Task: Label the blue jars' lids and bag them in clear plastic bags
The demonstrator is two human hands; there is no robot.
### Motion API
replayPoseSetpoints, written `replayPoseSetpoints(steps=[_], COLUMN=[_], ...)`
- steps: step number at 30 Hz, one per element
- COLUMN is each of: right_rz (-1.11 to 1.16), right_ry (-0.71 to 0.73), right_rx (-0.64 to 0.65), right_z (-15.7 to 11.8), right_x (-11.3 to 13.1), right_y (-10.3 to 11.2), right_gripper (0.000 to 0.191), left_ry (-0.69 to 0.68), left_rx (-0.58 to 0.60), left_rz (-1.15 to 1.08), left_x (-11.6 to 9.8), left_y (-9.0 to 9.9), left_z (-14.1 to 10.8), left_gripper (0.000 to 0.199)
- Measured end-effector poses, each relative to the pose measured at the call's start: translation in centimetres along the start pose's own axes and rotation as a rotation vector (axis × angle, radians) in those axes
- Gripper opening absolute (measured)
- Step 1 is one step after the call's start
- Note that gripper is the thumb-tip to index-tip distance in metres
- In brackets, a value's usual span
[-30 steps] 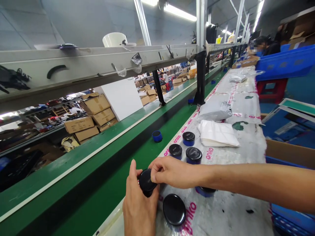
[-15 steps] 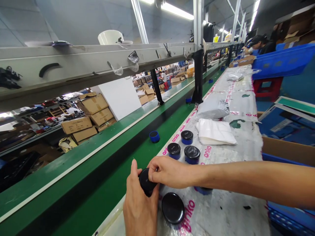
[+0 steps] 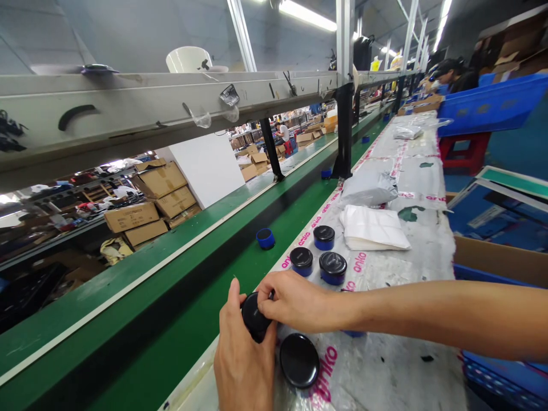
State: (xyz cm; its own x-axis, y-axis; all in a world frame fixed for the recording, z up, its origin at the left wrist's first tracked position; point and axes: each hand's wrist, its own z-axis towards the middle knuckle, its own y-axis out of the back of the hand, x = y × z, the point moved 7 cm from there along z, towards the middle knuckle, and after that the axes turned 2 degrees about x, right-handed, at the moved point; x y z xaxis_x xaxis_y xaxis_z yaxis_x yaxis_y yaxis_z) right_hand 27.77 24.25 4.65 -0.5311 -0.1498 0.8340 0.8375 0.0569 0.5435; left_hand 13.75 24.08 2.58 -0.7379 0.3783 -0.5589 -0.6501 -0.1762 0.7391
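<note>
My left hand is closed around a small round piece with a black disc face, tilted at the bench's edge. Bent fingers of my right hand press at that piece's upper right rim; whether they pinch a film or a small part there is hidden. Just below lies a glossy black round piece on the plastic-covered bench. Beyond my right wrist sit several blue round pieces with black tops, among them one with a scuffed-looking top. Another is partly covered by my right forearm.
Left of the bench runs a green conveyor belt carrying a blue round piece. Folded white sheets and a grey plastic bag lie on the bench. A metal rail crosses above. Farther off, a person sits near a blue bin.
My hands hold nearly the same pose on the black-faced piece. The view has shifted slightly, and the blue piece on the belt appears a little farther left and lower.
</note>
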Motion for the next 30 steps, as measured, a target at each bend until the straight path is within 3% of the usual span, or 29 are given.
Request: replayPoseSetpoints(steps=[5,16,23,27,30], right_rz=[-0.020,0.040,0.135,0.154,0.207], right_ry=[-0.059,-0.048,-0.050,0.027,0.058], right_rx=[-0.019,-0.072,-0.102,-0.104,-0.057], right_z=[-0.1,0.6,0.1,0.0,0.1], right_x=[0.0,-1.4,-1.2,-0.4,0.2], right_y=[0.1,0.3,2.0,2.4,1.8], right_gripper=[0.013,0.009,0.009,0.016,0.023], left_ry=[0.009,0.020,0.131,0.027,0.097], left_rx=[-0.018,-0.045,0.200,0.165,0.211], left_rz=[-0.001,-0.044,-0.135,-0.199,-0.266], left_x=[0.0,-0.3,0.3,0.0,0.9], left_y=[0.1,0.2,-0.4,1.7,2.6], left_z=[0.0,-0.3,1.0,1.9,1.7], left_gripper=[0.073,0.071,0.093,0.047,0.031])
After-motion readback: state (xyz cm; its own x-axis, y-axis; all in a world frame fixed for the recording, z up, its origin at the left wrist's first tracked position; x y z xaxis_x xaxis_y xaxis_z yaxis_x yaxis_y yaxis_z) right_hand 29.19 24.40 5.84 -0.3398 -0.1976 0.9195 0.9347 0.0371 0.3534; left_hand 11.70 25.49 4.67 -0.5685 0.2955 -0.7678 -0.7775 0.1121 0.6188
